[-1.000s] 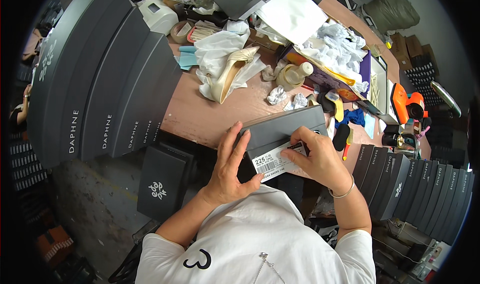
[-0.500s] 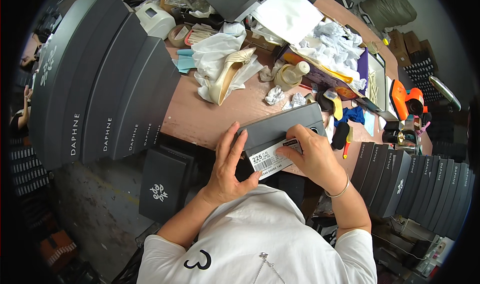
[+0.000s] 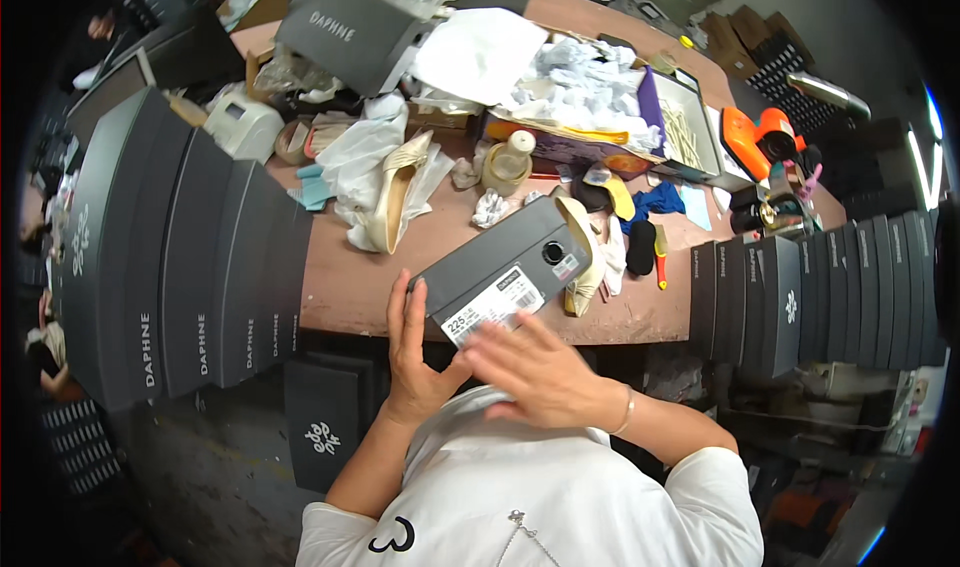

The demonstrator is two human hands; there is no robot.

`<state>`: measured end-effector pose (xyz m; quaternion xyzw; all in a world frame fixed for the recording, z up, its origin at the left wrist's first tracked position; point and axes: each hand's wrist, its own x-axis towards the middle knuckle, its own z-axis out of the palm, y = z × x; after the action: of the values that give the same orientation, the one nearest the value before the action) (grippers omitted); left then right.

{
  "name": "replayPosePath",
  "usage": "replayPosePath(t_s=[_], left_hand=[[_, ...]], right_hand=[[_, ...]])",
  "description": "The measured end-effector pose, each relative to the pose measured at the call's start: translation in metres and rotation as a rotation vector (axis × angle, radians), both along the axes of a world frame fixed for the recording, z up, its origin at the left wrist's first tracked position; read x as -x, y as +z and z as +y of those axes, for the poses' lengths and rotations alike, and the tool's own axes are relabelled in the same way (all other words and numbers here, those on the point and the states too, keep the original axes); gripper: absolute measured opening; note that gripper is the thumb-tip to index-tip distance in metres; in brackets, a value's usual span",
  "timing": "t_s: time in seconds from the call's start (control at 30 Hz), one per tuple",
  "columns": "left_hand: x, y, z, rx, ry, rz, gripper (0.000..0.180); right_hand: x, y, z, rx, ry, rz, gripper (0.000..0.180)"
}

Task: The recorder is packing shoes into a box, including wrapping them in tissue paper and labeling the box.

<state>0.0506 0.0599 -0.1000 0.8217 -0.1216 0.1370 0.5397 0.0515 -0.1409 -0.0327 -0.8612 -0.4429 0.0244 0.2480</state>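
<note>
A dark grey shoe box point(image 3: 490, 262) lies on the front edge of the brown worktable point(image 3: 345, 282), with a white label point(image 3: 495, 305) stuck on its near end. My left hand point(image 3: 412, 352) holds the box at its near left corner, thumb under the label end. My right hand point(image 3: 535, 367) hovers flat just below the label, fingers spread and blurred, holding nothing. A cream high-heeled shoe point(image 3: 392, 199) rests on white wrapping paper behind the box. Another cream shoe point(image 3: 583, 257) leans by the box's right end.
Tall stacks of dark grey shoe boxes stand at the left point(image 3: 180, 257) and right point(image 3: 810, 287). The back of the table is crowded with crumpled paper point(image 3: 580, 87), a bottle point(image 3: 508, 162), an open box point(image 3: 345, 27) and an orange tool point(image 3: 760, 137). Flat box pieces point(image 3: 320, 427) lie on the floor.
My right hand has come off the label and pulled back toward me, fingers now spread. The box's label end is uncovered. My left hand stays on the box.
</note>
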Motion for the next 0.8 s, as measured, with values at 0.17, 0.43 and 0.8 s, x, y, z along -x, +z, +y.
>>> replayPosePath(t_s=[0.17,0.43,0.8], left_hand=[[0.006,-0.001,-0.002,-0.02,0.007,0.017,0.084],[0.0,0.0,-0.003,-0.032,-0.004,-0.007,0.079],[0.01,-0.05,-0.006,1.01,-0.025,0.787,0.072]], right_hand=[[-0.035,-0.012,-0.055,0.313,-0.337,-0.22,0.07],[-0.025,-0.011,-0.04,0.159,-0.216,-0.183,0.065],[-0.09,-0.023,-0.057,-0.346,-0.588,0.729,0.062]])
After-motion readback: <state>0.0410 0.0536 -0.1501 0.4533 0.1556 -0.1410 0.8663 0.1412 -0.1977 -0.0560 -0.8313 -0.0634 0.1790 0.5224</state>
